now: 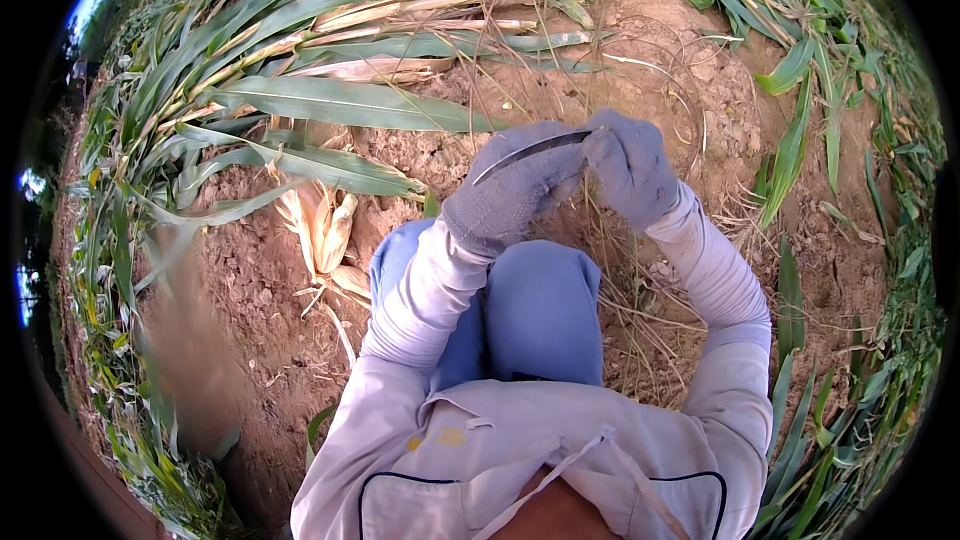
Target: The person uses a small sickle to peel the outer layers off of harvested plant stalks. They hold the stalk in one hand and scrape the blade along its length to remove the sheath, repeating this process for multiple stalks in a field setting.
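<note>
My left hand [517,180], in a grey work glove, is held above my knees with its fingers curled. A thin, dark curved blade [529,153], like a sickle's, lies across the back of this glove. My right hand [630,165], gloved alike, closes on the blade's right end; any handle is hidden inside the fist. The two hands meet at the fingertips. Dry thin stems [589,221] show below and between them, and whether my left fingers grip any cannot be made out.
Cut maize stalks with long green leaves [352,101] lie beyond my hands to the left. Dry-husked maize ears [326,232] rest on bare soil [262,315] left of my jeans-clad knees [544,307]. More green maize leaves [795,127] border the right side. A brown blur [195,345] covers the lower left.
</note>
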Demonstrator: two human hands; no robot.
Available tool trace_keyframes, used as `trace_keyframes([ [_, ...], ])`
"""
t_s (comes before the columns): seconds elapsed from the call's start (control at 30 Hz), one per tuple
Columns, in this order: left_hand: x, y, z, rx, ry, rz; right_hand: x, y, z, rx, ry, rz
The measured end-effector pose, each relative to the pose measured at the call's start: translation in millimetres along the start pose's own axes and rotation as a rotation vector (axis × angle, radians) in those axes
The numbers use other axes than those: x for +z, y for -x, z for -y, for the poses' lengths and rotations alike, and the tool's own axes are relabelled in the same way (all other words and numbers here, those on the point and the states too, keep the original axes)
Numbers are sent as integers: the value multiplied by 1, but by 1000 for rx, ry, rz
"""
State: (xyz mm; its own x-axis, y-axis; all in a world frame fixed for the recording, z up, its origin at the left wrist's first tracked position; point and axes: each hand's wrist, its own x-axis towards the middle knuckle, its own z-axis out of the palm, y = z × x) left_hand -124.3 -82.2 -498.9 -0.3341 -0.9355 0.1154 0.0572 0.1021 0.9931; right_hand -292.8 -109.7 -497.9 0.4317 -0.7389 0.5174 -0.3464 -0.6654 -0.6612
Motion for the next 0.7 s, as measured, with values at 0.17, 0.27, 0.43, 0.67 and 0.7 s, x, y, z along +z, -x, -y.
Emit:
trace_keyframes([
  [0.17, -6, -43, -47, -81, 4, -194, -28, -67, 7, 112, 82, -36],
  [0.27, -12, -56, -68, 95, -140, -179, -45, -90, 18, 87, 34, -89],
  [0.43, -4, -22, -73, -56, 47, -216, -36, -79, 32, 4, 37, 21],
  [0.67, -28, -10, -94, -93, -213, -183, -15, -91, 30, 6, -219, 115],
  [0.7, -35, -11, -94, -47, -267, -122, -15, -96, 30, -20, -247, 139],
])
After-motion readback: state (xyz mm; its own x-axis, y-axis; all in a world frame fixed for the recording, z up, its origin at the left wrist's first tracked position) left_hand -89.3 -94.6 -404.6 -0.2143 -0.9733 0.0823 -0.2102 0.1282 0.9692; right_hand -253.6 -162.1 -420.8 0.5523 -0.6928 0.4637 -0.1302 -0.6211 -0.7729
